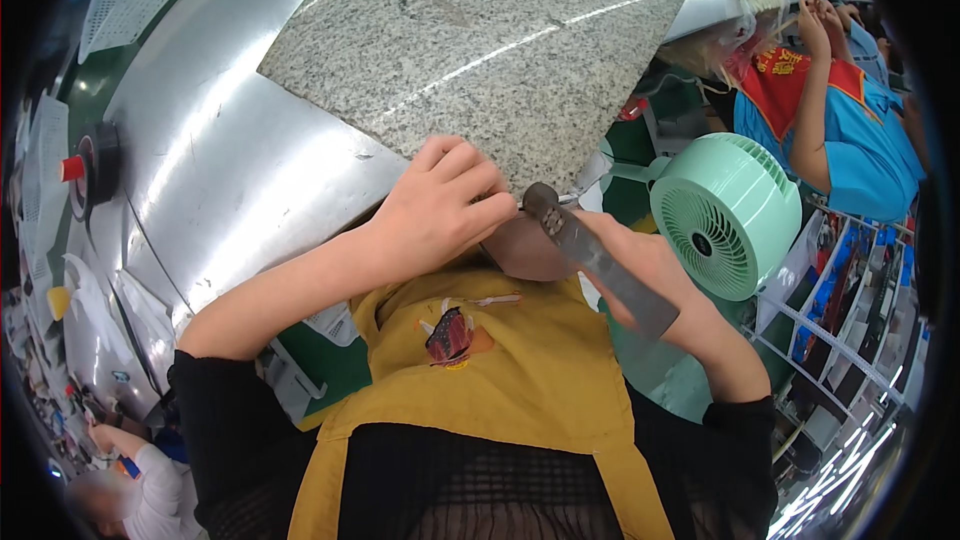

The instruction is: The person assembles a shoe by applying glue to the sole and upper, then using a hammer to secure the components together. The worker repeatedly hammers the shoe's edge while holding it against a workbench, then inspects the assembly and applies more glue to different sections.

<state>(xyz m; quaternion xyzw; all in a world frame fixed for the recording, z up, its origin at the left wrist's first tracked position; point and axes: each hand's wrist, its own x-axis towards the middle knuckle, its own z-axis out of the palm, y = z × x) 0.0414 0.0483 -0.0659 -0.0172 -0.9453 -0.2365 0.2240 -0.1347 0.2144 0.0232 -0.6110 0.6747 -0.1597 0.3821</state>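
Observation:
My right hand grips a hammer with a dark, round face and a long, flat grey head. The hammer lies close to the near corner of a speckled granite slab, and its handle is hidden. At that same corner my left hand has its fingers bent and drawn together beside the round face. Whatever those fingertips pinch, if anything, is too small to make out. Below both hands a smooth pinkish-brown surface shows above my mustard apron; its kind is unclear.
The slab rests on a shiny metal worktop. At right stands a mint-green fan, near white racks. A co-worker in blue and red is beyond it. A black roll with a red core sits far left.

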